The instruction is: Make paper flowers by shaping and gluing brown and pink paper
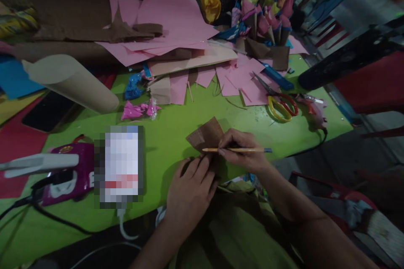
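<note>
Near the table's front edge lies a small piece of brown paper (208, 131). My left hand (191, 185) rests flat, fingers stretched out, over the paper's lower side, which it partly hides. My right hand (242, 148) pinches a pencil (257, 150) held nearly level. The pencil's tip points left and sits over the brown paper; whether it touches cannot be made out.
On the green table (158, 143) stand a phone with a blurred screen (121, 164), a paper roll (75, 82) and scissors (277, 103). Pink sheets (170, 12) and paper cones (265, 17) fill the back. A glue gun (315, 109) lies right.
</note>
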`<state>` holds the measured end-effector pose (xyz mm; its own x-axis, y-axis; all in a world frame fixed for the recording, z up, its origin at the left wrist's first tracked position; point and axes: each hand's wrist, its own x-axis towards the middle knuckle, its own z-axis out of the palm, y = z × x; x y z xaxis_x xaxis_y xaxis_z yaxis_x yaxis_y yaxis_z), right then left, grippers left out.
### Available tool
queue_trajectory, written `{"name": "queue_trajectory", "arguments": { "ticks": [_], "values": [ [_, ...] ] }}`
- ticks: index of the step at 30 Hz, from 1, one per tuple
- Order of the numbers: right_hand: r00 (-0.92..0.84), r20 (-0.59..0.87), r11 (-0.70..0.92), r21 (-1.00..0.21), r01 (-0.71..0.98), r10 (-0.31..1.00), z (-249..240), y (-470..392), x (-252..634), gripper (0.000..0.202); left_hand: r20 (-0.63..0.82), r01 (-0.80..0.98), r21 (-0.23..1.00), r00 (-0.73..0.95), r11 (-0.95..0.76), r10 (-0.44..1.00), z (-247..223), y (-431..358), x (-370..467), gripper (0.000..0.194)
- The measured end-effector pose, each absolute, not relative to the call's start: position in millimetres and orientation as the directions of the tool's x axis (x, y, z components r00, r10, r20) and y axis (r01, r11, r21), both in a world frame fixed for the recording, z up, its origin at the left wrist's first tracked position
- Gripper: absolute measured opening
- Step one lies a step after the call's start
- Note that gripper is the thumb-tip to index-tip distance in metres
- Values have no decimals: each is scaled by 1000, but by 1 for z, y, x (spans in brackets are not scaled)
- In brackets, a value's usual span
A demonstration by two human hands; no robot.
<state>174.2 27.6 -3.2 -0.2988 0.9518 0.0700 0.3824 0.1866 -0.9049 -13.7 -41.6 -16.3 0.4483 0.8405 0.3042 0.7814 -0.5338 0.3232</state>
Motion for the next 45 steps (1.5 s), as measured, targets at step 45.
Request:
{"name": "queue_trajectory", "arguments": {
  "ticks": [45],
  "values": [
    [-352,92,224,-907,357,932,-4,22,178,12,312,788,284,463,-547,830,-16,-41,-16,33]
  ]
}}
